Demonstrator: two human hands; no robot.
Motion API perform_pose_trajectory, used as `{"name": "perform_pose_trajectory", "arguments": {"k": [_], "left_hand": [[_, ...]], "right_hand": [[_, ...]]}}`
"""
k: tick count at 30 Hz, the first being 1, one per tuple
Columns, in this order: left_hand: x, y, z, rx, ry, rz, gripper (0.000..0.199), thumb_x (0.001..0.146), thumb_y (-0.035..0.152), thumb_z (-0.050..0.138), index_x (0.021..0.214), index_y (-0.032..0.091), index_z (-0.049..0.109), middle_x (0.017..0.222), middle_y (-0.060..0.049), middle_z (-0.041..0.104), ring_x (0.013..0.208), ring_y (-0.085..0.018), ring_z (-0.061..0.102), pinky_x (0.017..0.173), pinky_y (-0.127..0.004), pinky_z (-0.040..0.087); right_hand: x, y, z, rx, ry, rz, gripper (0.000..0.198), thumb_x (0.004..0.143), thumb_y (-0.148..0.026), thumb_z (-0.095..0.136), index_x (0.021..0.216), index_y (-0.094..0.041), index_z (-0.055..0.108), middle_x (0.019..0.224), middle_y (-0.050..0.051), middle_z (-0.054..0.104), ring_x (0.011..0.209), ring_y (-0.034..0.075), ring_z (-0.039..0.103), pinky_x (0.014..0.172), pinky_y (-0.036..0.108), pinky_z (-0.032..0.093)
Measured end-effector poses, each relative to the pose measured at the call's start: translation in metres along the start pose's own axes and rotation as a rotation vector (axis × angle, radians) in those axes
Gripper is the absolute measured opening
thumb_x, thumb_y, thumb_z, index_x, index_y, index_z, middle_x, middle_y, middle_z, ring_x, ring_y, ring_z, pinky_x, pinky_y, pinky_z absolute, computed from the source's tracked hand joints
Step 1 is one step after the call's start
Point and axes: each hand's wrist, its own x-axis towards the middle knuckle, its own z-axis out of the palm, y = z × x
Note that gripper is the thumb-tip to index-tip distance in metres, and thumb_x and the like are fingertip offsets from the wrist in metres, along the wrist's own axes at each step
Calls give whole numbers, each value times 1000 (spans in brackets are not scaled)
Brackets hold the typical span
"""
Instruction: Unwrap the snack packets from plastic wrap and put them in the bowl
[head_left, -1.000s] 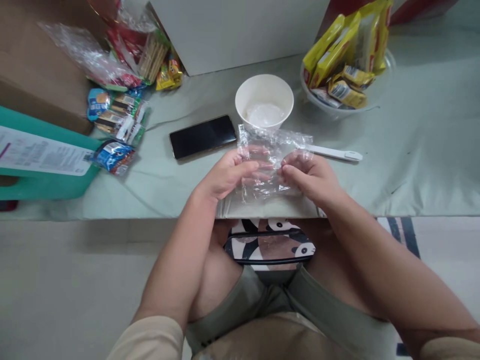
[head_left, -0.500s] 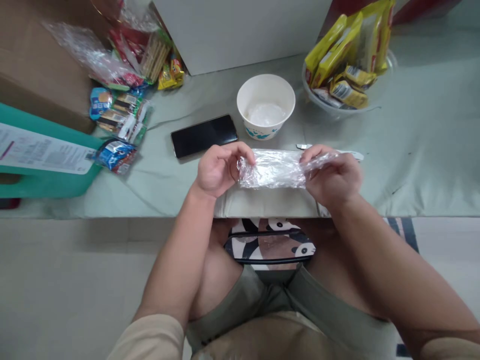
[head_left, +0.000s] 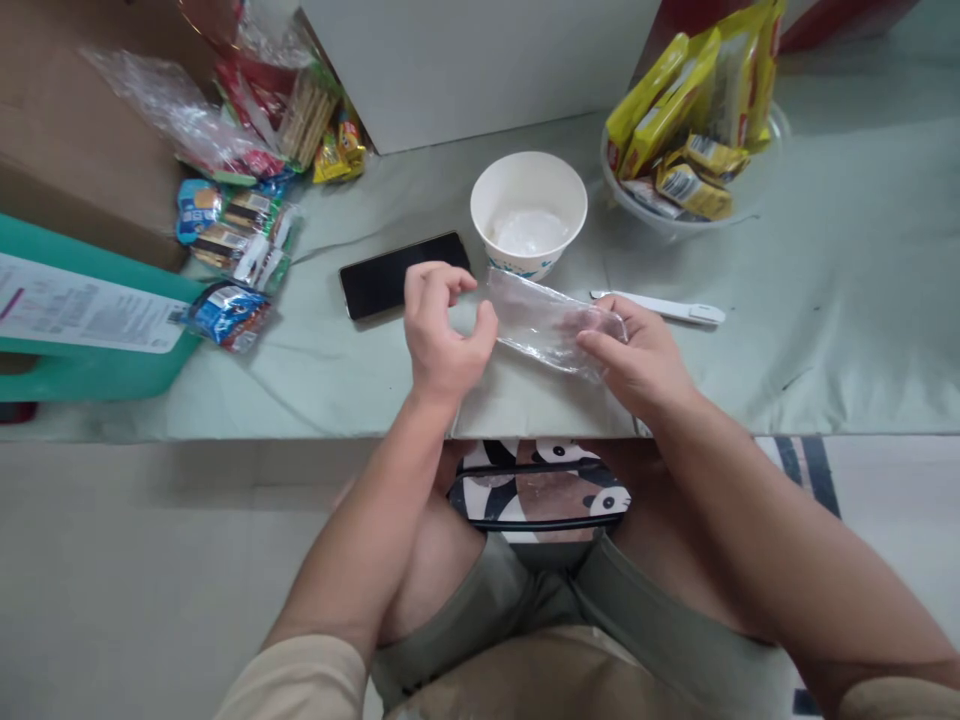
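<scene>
A clear, folded plastic bag [head_left: 541,318] hangs just above the table's front edge. My right hand [head_left: 637,350] pinches its right end between thumb and fingers. At the bag's left end, my left hand [head_left: 450,330] has its thumb and fingers apart, curved, with nothing between them. Behind the bag stands a white paper bowl [head_left: 529,170] with a blue-green print and some clear, crumpled plastic inside. A black phone [head_left: 375,278] lies beside my left hand, partly covered by it. Behind my right hand rests a white utility knife [head_left: 671,308].
A clear tub [head_left: 652,212] of yellow snack packets [head_left: 667,105] stands at back right. Snack packs [head_left: 240,235] and a green carrier [head_left: 90,305] sit at left, before a cardboard box [head_left: 75,120]. A white panel [head_left: 480,65] stands at the back.
My left hand has let go of the bag and opened. The crinkled plastic is now smoother and tilted, held by my right hand alone. More of the utility knife shows.
</scene>
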Motion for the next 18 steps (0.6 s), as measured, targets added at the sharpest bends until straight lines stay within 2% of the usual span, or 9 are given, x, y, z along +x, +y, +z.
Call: {"name": "perform_pose_trajectory", "arguments": {"k": [1,3,6,8,10,13,18], "left_hand": [[-3,4,2,47,23,71,14,82,19,67,91,23,56,93,-2,60,90,-17,59,82,-33,51],[-11,12,7,18,-98,88,10,89,27,66,95,23,60,96,-3,65,92,-18,62,85,-34,53],[-21,23,17,-213,-304,-131,35,89,43,70,115,20,62,120,-11,70,110,-21,67,90,-34,57],[-25,26,22,-390,-377,-253,45,90,51,70,122,20,60,121,-12,71,109,-21,70,90,-32,58],[-25,27,24,-490,-373,-337,45,91,54,70,120,20,61,115,-10,74,102,-19,72,85,-29,58],[-20,26,22,-532,-298,-452,39,89,52,73,110,20,64,102,-6,74,89,-15,71,73,-25,56],[-12,29,16,-599,-250,-576,22,83,37,77,85,20,62,79,1,64,66,-9,57,61,-22,47]], "right_hand": [[-1,1,1,16,7,-26,28,70,-35,77,75,-22,53,86,1,71,71,13,56,67,29,41],[-3,3,4,54,-19,-60,30,72,-37,80,76,-22,55,83,-1,70,70,13,56,68,29,42],[-6,6,10,174,-148,-66,32,76,-44,83,83,-24,60,78,-3,65,70,13,56,69,30,44],[-8,7,13,244,-213,-54,35,74,-48,85,86,-24,63,80,-2,65,72,14,57,70,30,45],[-7,8,15,273,-196,-44,38,73,-52,86,86,-24,64,79,-2,64,70,13,55,67,29,44],[-5,11,16,261,-88,-61,38,76,-54,84,84,-23,64,72,-4,58,63,11,49,62,27,39],[1,18,14,155,-32,-79,32,82,-48,79,82,-22,61,70,-3,56,63,11,49,63,27,41]]}}
